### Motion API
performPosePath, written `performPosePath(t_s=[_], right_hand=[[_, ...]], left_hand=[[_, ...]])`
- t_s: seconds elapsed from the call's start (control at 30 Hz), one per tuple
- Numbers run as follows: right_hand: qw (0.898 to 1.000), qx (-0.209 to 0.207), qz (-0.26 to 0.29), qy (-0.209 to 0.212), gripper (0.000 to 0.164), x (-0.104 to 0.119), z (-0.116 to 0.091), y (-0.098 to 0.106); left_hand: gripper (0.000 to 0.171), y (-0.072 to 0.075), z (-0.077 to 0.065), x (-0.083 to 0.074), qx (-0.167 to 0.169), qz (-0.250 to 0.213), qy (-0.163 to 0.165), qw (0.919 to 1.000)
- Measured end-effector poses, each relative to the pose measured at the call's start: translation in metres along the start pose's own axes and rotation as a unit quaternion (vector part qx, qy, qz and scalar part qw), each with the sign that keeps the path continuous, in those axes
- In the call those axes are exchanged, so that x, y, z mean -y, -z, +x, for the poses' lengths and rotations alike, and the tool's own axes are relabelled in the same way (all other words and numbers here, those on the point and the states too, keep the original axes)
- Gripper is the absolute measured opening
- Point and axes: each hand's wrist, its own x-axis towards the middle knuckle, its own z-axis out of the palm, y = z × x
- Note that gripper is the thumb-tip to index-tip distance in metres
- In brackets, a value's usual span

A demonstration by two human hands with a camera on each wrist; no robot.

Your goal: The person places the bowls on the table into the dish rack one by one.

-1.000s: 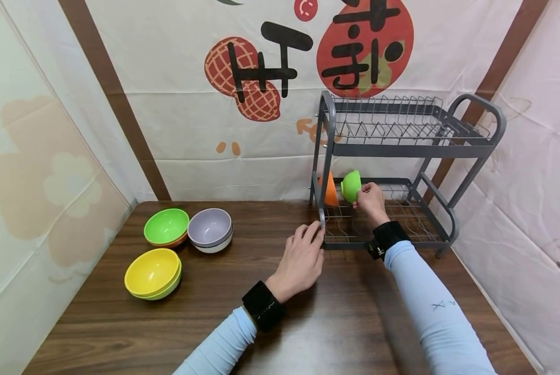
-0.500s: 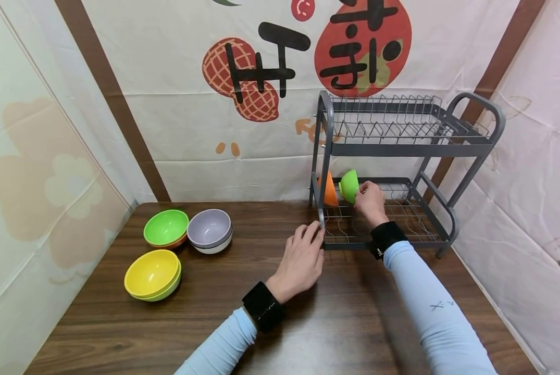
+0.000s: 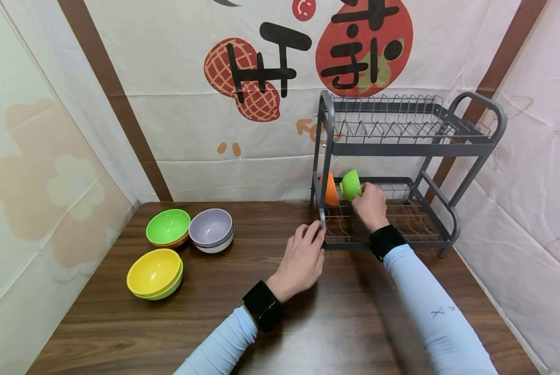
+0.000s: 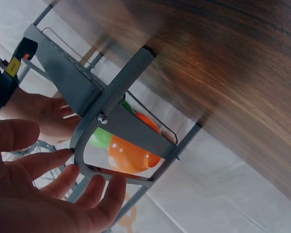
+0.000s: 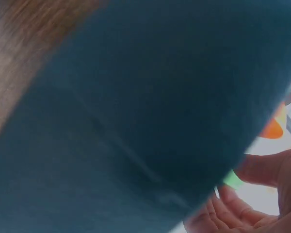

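Note:
My right hand (image 3: 371,205) reaches into the lower tier of a grey two-tier dish rack (image 3: 410,150) and pinches a small green bowl (image 3: 350,185) by its rim. The bowl stands on its side, its mouth turned to the right. Left of it, an orange bowl (image 3: 332,189) also stands on edge against the rack's left end; the left wrist view shows white dots on this orange bowl (image 4: 128,154). With fairly straight fingers, my left hand (image 3: 301,259) touches the rack's front left post. A sleeve hides most of the right wrist view, leaving part of the right hand (image 5: 262,194) visible.
On the table's left stand stacked bowls: a green bowl (image 3: 168,226) over an orange-brown one, a purple-grey bowl (image 3: 211,227) over a white one, and a yellow bowl (image 3: 152,272) over a light green one. Printed cloth (image 3: 190,151) hangs behind the table (image 3: 242,224).
The right hand and the green bowl shift very slightly within the lower tier, the hand turning a little. My left hand stays at the rack's post.

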Motion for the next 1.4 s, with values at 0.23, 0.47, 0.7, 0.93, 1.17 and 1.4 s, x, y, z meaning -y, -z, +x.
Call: performPosePath(t_s=[0.23,0.47,0.7,0.93,1.17,1.4], right_hand=[[0.997,-0.042,0.038,0.044,0.047,0.005,-0.032,0.0],[0.99,-0.063,0.093,0.083,0.019,0.021,-0.094,-0.001],[0.984,-0.055,0.123,0.12,0.004,0.049,-0.139,-0.007],[0.981,-0.034,0.13,0.14,0.004,0.059,-0.159,-0.021],[0.978,-0.031,0.132,0.156,0.007,0.063,-0.167,-0.031],[0.972,-0.03,0.144,0.182,0.008,0.072,-0.172,-0.04]], left_hand=[[0.05,0.01,-0.006,0.003,-0.024,-0.067,0.023,0.9972],[0.029,0.025,-0.026,0.015,-0.098,-0.1,0.037,0.9895],[0.013,0.032,-0.037,0.027,-0.122,-0.093,0.05,0.9869],[0.006,0.029,-0.046,0.033,-0.119,-0.103,0.064,0.9854],[0.005,0.032,-0.048,0.038,-0.118,-0.106,0.07,0.9849],[0.009,0.035,-0.054,0.057,-0.136,-0.073,0.083,0.9845]])
